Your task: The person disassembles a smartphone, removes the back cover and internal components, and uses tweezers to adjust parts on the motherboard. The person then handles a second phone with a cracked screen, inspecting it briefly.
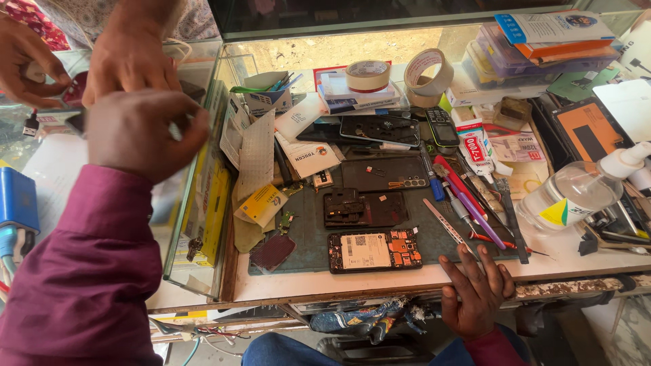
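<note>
Left hand (139, 132) is up over the glass counter (193, 224), fingers curled together in a loose fist, back of the hand to the camera; whether anything is pinched inside, I cannot tell. Right across from it, another person's two hands (129, 64) reach in over the same glass, close to the left hand but apart from it.

Right hand (478, 288) lies flat and spread on the near edge of the workbench (407, 279), fingertips just onto the white strip, holding nothing. Just left of it, near that front edge, lies the opened phone (375, 251) with its orange board showing, on the dark mat (308, 234). Farther back on the mat sit two more dark phone shells.

Room is tight: screwdrivers and tweezers (468, 203) fan out just beyond the right fingers, and a clear pump bottle (576, 193) lies to the right. Tape rolls (369, 74) stand at the back.
</note>
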`<state>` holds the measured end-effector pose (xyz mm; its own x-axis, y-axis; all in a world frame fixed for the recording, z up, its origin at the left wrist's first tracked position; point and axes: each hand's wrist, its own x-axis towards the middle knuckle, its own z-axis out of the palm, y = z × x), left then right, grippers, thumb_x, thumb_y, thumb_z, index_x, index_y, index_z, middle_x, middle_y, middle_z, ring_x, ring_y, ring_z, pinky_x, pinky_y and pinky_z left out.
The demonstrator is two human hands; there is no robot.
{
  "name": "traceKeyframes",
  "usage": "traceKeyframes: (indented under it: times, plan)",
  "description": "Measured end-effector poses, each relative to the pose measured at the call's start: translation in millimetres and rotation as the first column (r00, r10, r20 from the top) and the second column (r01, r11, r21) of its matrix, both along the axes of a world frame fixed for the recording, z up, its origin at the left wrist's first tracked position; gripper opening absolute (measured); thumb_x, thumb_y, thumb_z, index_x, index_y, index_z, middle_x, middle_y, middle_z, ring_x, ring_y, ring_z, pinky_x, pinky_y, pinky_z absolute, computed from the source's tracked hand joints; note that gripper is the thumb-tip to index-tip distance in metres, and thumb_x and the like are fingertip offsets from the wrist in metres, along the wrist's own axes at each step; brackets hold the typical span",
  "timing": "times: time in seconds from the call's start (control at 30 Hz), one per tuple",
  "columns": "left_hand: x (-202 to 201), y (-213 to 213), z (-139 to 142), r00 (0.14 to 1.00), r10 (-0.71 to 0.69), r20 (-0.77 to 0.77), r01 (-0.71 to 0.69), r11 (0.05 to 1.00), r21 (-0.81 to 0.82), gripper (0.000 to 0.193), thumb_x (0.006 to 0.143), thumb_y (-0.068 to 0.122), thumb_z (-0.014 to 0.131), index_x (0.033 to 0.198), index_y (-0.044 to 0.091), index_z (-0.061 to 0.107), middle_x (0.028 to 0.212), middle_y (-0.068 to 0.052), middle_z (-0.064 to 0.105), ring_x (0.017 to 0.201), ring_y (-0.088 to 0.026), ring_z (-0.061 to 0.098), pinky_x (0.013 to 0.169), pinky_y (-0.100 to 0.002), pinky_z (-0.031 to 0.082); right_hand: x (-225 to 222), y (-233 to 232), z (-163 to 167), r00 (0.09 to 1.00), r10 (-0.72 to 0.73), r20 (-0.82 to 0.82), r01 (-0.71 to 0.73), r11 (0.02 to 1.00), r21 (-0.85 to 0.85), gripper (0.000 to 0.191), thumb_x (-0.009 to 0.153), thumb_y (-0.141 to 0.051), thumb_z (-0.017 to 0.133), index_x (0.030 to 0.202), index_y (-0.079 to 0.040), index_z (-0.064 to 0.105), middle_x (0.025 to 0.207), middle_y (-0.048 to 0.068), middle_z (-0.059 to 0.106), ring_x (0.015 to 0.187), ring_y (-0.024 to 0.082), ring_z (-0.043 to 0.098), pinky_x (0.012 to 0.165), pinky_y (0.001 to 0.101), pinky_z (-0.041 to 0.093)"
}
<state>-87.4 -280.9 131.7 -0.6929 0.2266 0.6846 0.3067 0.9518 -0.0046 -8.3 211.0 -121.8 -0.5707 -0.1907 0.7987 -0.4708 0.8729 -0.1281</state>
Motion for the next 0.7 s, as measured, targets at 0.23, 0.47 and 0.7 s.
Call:
traceKeyframes:
  times: [0.23,0.47,0.7]
  plan:
    - [10.4,-55.6,-12.3,0.958,0.169,-0.234,-0.094,0.949,0.300,0.010,0.107,0.005,0.064,0.099,-0.002,0.064,0.093,-0.011,0.066,0.075,-0.016,0.059,0.071,-0.027,0.051,-0.1,3.7,-7.1,1.000,-0.001,-0.002,0.001,1.000,0.004,0.046,0.111,-0.043,0.035,0.136,-0.020,0.067,0.151,0.006,0.057,0.148,0.028,0.041,0.123,0.0442,0.014]
    - [4.0,-80.1,-21.0,0.962,0.268,-0.056,-0.239,0.922,0.306,0.015,0.100,0.011,0.066,0.111,0.001,0.063,0.114,-0.014,0.067,0.101,-0.024,0.066,0.089,-0.036,0.054,0.2,4.7,-8.5,1.000,0.006,-0.009,-0.006,1.000,0.009,0.046,0.111,-0.043,0.036,0.136,-0.020,0.067,0.151,0.006,0.057,0.148,0.028,0.041,0.123,0.0447,0.015]
    - [1.0,-84.7,-15.5,0.894,0.413,0.173,-0.416,0.909,-0.021,0.060,0.091,0.049,0.081,0.126,0.001,0.069,0.128,-0.019,0.071,0.120,-0.038,0.065,0.101,-0.048,0.049,1.2,6.2,-5.3,1.000,0.016,0.008,-0.016,1.000,0.016,0.045,0.110,-0.043,0.037,0.137,-0.021,0.066,0.152,0.006,0.056,0.148,0.028,0.041,0.123,0.0445,0.015]
